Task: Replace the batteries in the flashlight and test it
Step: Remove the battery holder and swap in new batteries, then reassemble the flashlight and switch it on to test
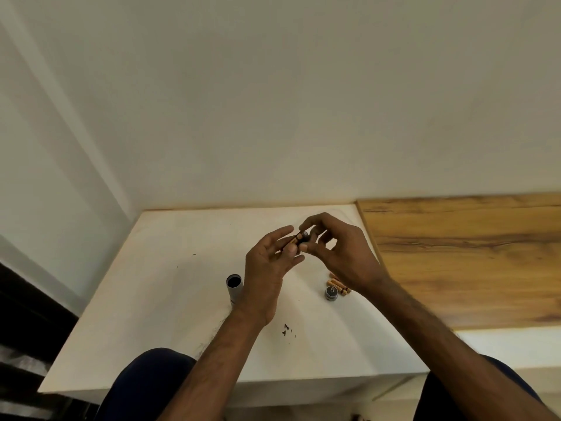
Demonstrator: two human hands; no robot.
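Note:
Both hands are raised over the white table [170,299]. My left hand [268,268] and my right hand [337,253] pinch a small dark battery holder [302,237] with a copper-coloured battery in it. The silver flashlight body [234,287] lies open-ended on the table just left of my left wrist. The dark round end cap [331,293] stands to the right, touching several loose copper-and-black batteries [339,286] that my right wrist partly hides.
A wooden board [467,256] adjoins the table on the right. White walls stand close behind and to the left. Small dark flecks [287,329] lie near the table's front. My knees [145,384] are under the front edge.

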